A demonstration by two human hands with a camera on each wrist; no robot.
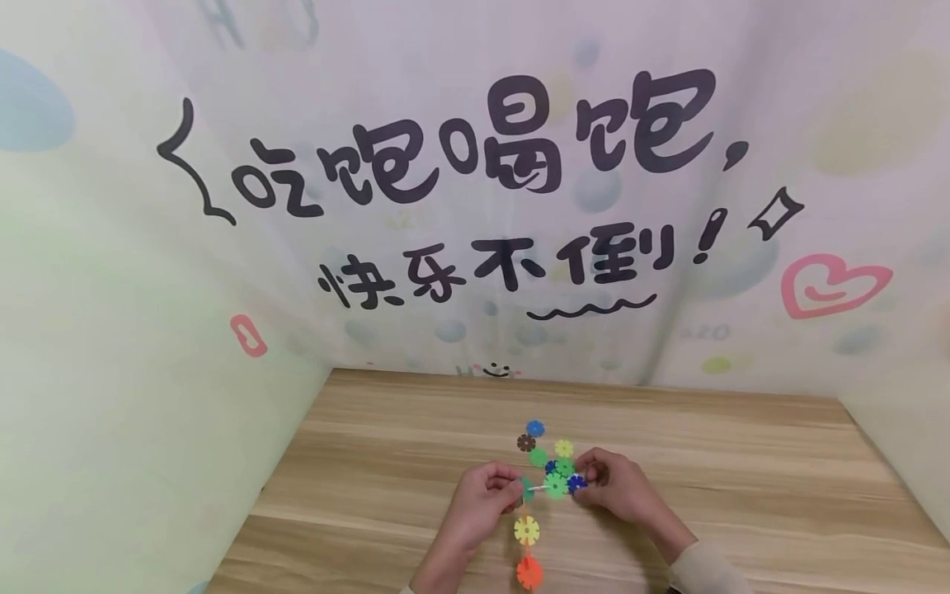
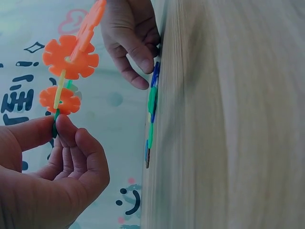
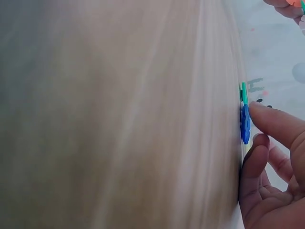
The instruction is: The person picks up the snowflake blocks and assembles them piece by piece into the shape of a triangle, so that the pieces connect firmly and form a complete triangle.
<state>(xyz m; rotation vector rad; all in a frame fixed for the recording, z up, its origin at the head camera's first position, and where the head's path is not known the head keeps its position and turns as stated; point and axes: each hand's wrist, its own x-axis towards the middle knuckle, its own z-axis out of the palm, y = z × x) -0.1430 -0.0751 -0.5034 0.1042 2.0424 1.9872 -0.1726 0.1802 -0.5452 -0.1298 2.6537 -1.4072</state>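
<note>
Pale walling (image 1: 772, 355), printed with black lettering (image 1: 512, 206), is seen behind a wood-grain table (image 1: 378, 462). Above the table, a teal disc (image 1: 528, 488) is pinched between the thumb and fingers of the left hand (image 1: 481, 502). From the teal disc toward the wearer, a chain of slotted discs is extended: an edge-on orange disc (image 1: 525, 511), a yellow disc (image 1: 527, 538) and two more orange discs (image 1: 529, 572). To the right of the teal disc, the right hand (image 1: 622, 487) is held with fingertips apart beside a dark blue disc (image 1: 575, 482); whether it is touched cannot be told. Between the teal disc and the dark blue one, a bright green disc (image 1: 556, 490) is seen. Beyond the teal disc and to its right, a pale yellow disc (image 1: 564, 453) is laid; more directly beyond it, a brown disc (image 1: 523, 446) and a blue disc (image 1: 535, 428) are placed. Farther right of the teal disc, a pale sleeve (image 1: 708, 569) is seen.
</note>
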